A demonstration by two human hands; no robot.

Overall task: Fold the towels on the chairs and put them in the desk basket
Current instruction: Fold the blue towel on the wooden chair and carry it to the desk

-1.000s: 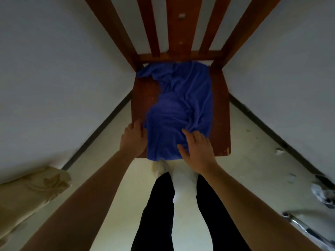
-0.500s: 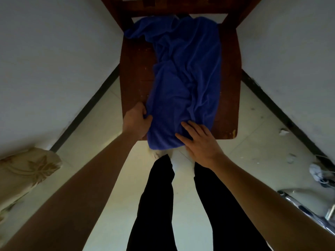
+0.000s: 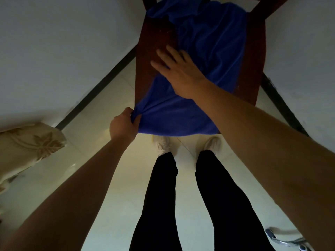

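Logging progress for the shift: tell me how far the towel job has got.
Nothing looks done: the blue towel lies rumpled and unfolded on the chair seat. In hand: the left hand pinches its near corner, the right hand spreads open over it. Left: the folding, then the basket, which is out of view.

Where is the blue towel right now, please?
In the head view, the blue towel lies on the wooden chair, top centre, its near left corner pinched by the left hand.

Left hand (image 3: 124,127) clenched; right hand (image 3: 178,72) flat
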